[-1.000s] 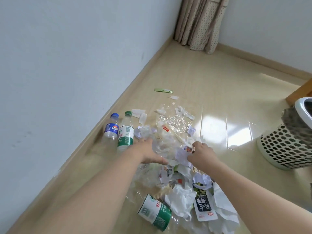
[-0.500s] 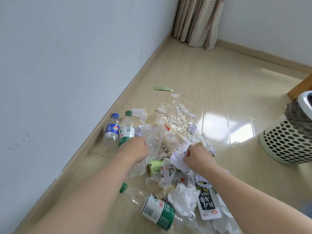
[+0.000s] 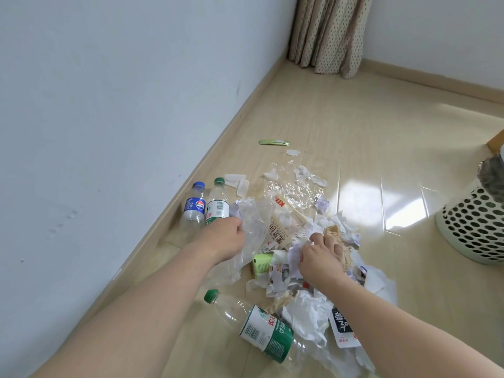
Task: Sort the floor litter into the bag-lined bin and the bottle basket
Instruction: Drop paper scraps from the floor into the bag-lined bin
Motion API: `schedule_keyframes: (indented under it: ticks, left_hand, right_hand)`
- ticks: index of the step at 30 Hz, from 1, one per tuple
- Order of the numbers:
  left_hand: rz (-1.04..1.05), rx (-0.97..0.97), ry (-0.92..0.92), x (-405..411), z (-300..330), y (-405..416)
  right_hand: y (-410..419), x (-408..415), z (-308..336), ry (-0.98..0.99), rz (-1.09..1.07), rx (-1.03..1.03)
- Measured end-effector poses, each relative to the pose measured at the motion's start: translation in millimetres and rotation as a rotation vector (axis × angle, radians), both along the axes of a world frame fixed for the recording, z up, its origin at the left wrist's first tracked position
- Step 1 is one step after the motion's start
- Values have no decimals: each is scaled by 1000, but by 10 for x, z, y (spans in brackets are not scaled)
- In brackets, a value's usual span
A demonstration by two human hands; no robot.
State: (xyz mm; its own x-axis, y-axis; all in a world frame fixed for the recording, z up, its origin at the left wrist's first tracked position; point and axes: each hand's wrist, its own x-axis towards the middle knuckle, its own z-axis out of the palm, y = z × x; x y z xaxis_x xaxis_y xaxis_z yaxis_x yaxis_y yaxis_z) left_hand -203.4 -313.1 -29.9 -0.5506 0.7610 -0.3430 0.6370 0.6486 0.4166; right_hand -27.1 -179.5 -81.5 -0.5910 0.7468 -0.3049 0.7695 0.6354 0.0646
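A heap of crumpled paper, wrappers and clear film [image 3: 294, 208] covers the floor in front of me. My left hand [image 3: 223, 237] is closed on a clear plastic bag [image 3: 253, 225] at the heap's left side. My right hand [image 3: 321, 257] grips crumpled white paper [image 3: 296, 252] and a tan scrap in the middle of the heap. Two upright-lying bottles, one blue-labelled [image 3: 194, 205] and one green-labelled [image 3: 217, 205], rest by the wall. A larger green-labelled bottle [image 3: 261, 328] lies near my left forearm. The perforated white basket [image 3: 474, 230] stands at the right edge.
A white wall and skirting board run along the left. A small green strip [image 3: 274, 142] and white scraps lie farther out on the floor. Patterned curtains [image 3: 327, 34] hang in the far corner. A wooden corner [image 3: 496, 143] shows above the basket.
Both hands have closed on litter: the left gathered the clear plastic bag, the right bunched white paper. The view has shifted forward slightly, uncovering the big bottle's green cap.
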Motion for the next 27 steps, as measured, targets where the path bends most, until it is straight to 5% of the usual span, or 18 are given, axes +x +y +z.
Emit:
schedule_keyframes:
  ticks: [27]
  left_hand:
    - [105,71,-27,-222,-9,-126]
  right_hand:
    - [2,-27,242,115,344,90]
